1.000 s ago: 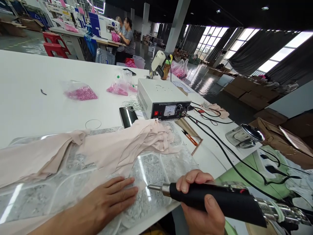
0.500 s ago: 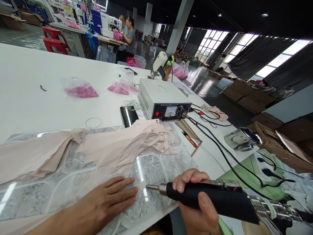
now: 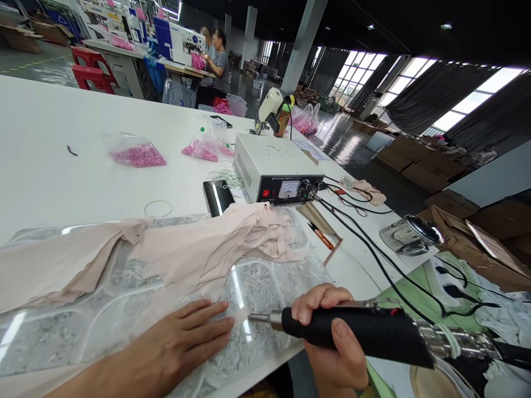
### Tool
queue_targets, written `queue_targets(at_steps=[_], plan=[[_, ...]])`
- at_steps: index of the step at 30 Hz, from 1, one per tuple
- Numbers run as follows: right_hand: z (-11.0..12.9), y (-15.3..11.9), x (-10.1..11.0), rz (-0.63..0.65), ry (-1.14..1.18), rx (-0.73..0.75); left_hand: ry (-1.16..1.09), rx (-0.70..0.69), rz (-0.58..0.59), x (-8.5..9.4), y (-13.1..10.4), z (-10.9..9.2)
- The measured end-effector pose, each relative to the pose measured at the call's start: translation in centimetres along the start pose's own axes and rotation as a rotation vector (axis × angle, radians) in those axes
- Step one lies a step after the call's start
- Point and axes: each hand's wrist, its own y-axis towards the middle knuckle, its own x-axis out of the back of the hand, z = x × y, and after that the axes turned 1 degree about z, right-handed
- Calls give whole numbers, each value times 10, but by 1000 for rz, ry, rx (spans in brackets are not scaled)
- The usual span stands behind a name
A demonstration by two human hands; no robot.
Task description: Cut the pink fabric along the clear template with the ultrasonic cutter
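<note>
My right hand (image 3: 332, 331) is wrapped round the black grip of an ultrasonic welding handpiece (image 3: 360, 331). Its narrow metal tip points left and meets the end of a thin pale fabric strip just past my left fingertips. Flat on the patterned clear mat (image 3: 253, 282), my left hand (image 3: 178, 337) lies with fingers stretched out, pressing that pale fabric. Beyond the hands, a heap of beige fabric strips (image 3: 232, 232) spreads over the mat. More beige fabric (image 3: 62, 260) lies folded at the left.
A control box (image 3: 286, 188) with a dial stands behind the mat, its black cables (image 3: 365, 237) running right. Near it are a phone (image 3: 218, 198), orange-handled tweezers (image 3: 321, 236) and bags of pink pieces (image 3: 139, 155). A glass mug (image 3: 409, 235) stands at right. People sit at sewing machines behind.
The rear of the handpiece has shifted slightly left and up, with my right hand moving a little along with it. My left hand and the fabric stay in place.
</note>
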Motion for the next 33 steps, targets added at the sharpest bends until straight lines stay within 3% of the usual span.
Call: queue_targets(at_steps=[8,11,22,28,33], plan=[[-1,2,2,-39,-13,10,-31,83,-169,-17,-3,-7],[-1,0,3,-52,-39,3,36,71,-159,-20,-4,-9],[-3,0,0,-23,48,15,128,-1,-127,-3,0,-5],[-2,4,-4,-36,75,58,45,6,-233,7,6,-4],[-2,4,-4,-46,82,46,29,-24,-124,11,8,-2]])
